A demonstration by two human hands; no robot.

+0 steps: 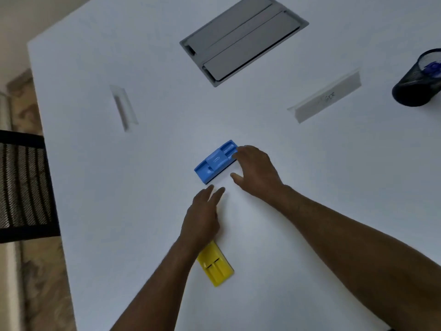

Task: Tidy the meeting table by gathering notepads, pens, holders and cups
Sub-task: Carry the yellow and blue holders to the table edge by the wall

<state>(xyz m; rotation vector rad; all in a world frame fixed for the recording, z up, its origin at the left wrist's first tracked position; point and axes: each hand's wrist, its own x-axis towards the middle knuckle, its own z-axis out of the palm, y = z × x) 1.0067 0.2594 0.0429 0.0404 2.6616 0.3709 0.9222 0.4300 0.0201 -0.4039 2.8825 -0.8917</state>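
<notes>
A blue plastic holder lies flat near the middle of the white table. My right hand hovers at its right end, fingers spread, fingertips touching or just over its edge. My left hand rests flat just below the blue holder with its fingers apart and nothing in it. A yellow holder lies under and behind my left wrist, partly hidden by it. A black mesh pen cup with something blue inside stands at the right edge.
A grey cable hatch is set into the table at the back. A clear name-card stand sits at the right and another at the left. A black mesh chair stands by the table's left edge.
</notes>
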